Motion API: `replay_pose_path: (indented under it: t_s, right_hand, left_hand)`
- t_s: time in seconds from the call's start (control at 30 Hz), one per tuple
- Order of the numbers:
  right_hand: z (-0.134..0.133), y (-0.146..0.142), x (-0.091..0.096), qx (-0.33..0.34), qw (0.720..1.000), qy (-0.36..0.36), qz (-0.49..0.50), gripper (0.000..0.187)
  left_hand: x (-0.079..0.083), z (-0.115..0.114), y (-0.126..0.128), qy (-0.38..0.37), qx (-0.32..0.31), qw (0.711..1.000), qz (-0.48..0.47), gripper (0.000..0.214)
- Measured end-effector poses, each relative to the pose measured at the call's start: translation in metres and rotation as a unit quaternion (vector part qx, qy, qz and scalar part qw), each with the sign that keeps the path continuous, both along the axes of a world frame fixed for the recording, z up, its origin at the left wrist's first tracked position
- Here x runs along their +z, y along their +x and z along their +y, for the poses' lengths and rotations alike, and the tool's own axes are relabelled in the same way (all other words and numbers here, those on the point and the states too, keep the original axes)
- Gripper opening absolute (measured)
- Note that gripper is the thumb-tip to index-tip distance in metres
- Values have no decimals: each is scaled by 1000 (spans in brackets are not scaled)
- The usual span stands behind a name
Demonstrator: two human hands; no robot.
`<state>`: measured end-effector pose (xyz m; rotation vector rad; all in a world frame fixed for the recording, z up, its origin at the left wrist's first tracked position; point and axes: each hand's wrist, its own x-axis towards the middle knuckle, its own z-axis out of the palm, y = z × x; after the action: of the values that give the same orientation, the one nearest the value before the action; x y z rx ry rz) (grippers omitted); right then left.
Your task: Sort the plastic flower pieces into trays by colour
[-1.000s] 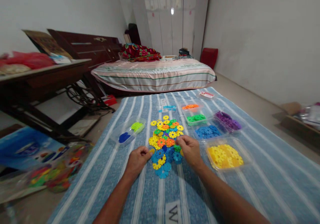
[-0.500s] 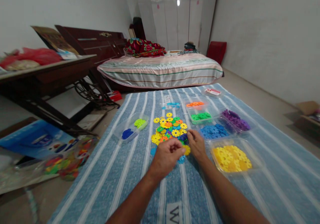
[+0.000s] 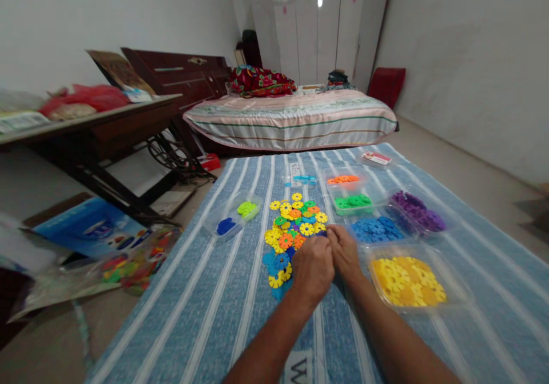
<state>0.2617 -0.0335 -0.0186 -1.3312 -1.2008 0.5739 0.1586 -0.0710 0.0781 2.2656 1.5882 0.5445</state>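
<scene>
A pile of flat flower-shaped plastic discs (image 3: 291,224) in yellow, orange, green and blue lies on a blue striped cloth (image 3: 206,304). My left hand (image 3: 312,268) is curled closed at the pile's near right edge, its knuckles up, hiding whatever the fingers hold. My right hand (image 3: 345,251) presses against it from the right, fingers bent together over the discs. Clear trays stand to the right: yellow discs (image 3: 407,281), blue discs (image 3: 377,230), purple discs (image 3: 418,211), green discs (image 3: 354,202) and orange discs (image 3: 343,179).
A clear tray (image 3: 234,218) with lime and dark blue discs sits left of the pile. A bag of mixed toy pieces (image 3: 128,264) and a blue box (image 3: 92,230) lie on the floor at left. A dark wooden table (image 3: 98,127) and a bed (image 3: 295,118) stand beyond.
My left hand has moved from the pile's left side across to its right edge and now touches my right hand. The view has shifted slightly to the right.
</scene>
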Motion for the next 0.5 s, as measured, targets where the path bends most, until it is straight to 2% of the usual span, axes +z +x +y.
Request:
replay_pose_path:
  t_s: [0.07,0.23,0.43,0.5]
  right_hand:
    - [0,0,5,-5,1000,-14,1,34]
    - [-2,-1,11,-9,1000,-22,13,35]
    - [-6,-2,14,-3,999,-31,14,34]
    - [-5,-1,15,-1,999,-35,13,33]
  left_hand:
    - [-7,5,-9,-27,18,997,73,23]
    - [-16,3,-6,-55,-17,984,170,21]
    - [-13,-2,-6,-69,-41,981,179,26]
    - [-9,-2,-11,-76,-28,983,165,25]
